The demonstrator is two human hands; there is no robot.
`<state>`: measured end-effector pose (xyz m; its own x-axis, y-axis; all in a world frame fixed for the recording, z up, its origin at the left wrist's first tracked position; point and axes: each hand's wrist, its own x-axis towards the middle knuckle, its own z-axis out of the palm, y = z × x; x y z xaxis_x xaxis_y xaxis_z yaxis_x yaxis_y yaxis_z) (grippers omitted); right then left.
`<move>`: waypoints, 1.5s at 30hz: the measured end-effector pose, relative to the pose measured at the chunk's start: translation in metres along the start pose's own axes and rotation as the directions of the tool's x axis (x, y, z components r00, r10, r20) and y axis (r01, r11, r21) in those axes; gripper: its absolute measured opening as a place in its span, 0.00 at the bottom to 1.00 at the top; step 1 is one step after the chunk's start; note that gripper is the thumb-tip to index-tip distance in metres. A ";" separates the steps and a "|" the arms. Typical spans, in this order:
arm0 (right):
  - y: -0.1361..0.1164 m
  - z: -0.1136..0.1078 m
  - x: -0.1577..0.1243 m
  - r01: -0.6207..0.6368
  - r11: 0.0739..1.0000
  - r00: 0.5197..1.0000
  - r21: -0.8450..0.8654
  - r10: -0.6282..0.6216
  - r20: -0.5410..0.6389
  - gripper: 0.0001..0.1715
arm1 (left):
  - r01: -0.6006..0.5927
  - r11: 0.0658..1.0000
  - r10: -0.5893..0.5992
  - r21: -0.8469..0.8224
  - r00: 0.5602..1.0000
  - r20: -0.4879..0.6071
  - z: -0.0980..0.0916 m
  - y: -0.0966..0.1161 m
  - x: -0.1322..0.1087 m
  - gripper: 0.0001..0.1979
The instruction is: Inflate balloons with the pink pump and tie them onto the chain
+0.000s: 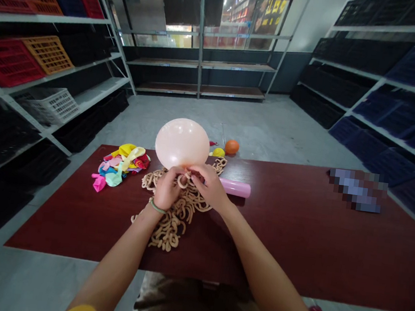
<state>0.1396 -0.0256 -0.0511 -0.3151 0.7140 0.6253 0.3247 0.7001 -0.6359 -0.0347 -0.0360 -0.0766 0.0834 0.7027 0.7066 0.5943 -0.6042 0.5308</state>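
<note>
A pale peach inflated balloon (182,142) stands above the dark red table (296,232). My left hand (166,189) and my right hand (207,185) meet just below it, both pinched at the balloon's neck. A tan plastic loop of the clip strip (176,212) lies between the fingers, and the rest of that strip is piled on the table under my hands. A green band is on my left wrist.
A heap of coloured limp balloons (121,166) lies to the left. A pink pump tube (236,188) lies right of my hands. Orange (231,147) and yellow (218,152) balloons rest on the floor beyond the table. Shelves with crates line both sides.
</note>
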 end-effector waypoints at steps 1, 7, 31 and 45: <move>0.001 -0.001 0.000 0.008 1.000 1.000 0.004 -0.008 0.013 0.11 | -0.011 1.000 0.011 -0.014 1.000 0.005 0.000 -0.001 0.000 0.05; 0.002 -0.005 0.001 0.023 0.999 0.999 0.032 -0.024 0.029 0.09 | -0.050 0.996 0.053 -0.071 0.998 0.030 -0.003 -0.005 0.001 0.04; 0.000 0.006 -0.007 -0.004 0.901 0.995 -0.433 -0.038 -0.089 0.10 | 0.180 0.974 -0.195 -0.135 0.975 -0.104 -0.003 0.006 0.009 0.08; 0.007 0.008 -0.009 -0.002 0.851 0.992 -0.524 -0.064 -0.109 0.11 | 0.292 0.923 -0.318 -0.250 0.945 -0.072 0.004 -0.006 0.007 0.11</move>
<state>0.1378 -0.0268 -0.0645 -0.2365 0.6631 0.7103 0.7448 0.5931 -0.3057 -0.0343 -0.0257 -0.0770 -0.1676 0.8297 0.5325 0.3730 -0.4466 0.8133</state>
